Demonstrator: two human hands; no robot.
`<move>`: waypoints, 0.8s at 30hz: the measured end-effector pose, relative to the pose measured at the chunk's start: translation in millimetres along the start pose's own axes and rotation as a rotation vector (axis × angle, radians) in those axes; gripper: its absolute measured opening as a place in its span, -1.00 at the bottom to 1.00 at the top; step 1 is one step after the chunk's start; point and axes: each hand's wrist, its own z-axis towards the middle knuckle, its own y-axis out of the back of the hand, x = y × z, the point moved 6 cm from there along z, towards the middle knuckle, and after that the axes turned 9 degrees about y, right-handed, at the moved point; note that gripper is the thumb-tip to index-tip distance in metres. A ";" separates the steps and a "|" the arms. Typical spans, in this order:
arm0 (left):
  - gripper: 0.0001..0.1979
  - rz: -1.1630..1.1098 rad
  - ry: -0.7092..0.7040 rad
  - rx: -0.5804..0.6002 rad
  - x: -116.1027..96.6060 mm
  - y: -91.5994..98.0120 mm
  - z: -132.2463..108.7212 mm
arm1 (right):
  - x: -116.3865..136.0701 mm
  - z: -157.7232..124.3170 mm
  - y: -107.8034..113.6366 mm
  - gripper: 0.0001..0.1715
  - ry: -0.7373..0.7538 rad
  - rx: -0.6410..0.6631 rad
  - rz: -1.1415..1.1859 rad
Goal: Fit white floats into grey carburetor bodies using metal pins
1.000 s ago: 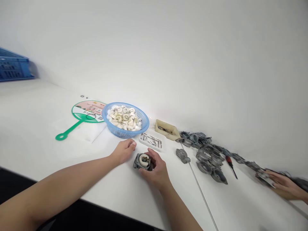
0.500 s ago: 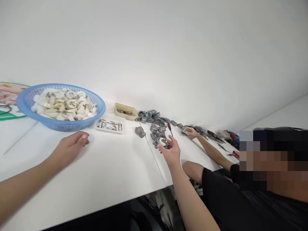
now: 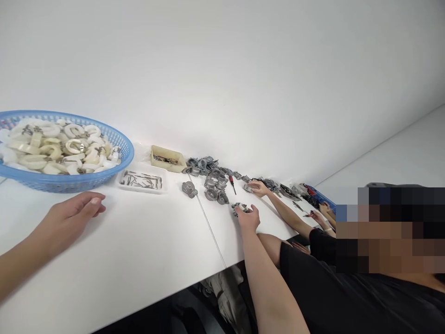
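Currently holding the housing [image 3: 238, 207] with the right hand [image 3: 248, 218] in a closed grip, near the castings [image 3: 212, 194] and screwdriver [image 3: 232, 183]; cannot tell whether touching the desk [image 3: 149, 246]. Holding the left hand [image 3: 73, 215] half-curled beside the basket [image 3: 69, 184] of rings [image 3: 52, 150] and near the tray [image 3: 139, 189] of pins [image 3: 144, 180]; cannot tell whether gripping anything, with palm hidden.

On the bench [image 3: 139, 241], a basket [image 3: 104, 180] with rings [image 3: 74, 147] in it stood left, the left hand [image 3: 74, 215] before it. Rightward came a tray [image 3: 139, 189] of pins [image 3: 142, 178], a box [image 3: 163, 165] behind, then castings [image 3: 212, 183] and a screwdriver [image 3: 232, 184]. Before the screwdriver, a part [image 3: 239, 208] lay in the right hand [image 3: 249, 219].
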 end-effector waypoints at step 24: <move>-0.50 0.043 -0.020 -0.005 2.6 -0.2 3.2 | 287.3 -286.7 -55.3 -0.58 1.499 0.471 0.458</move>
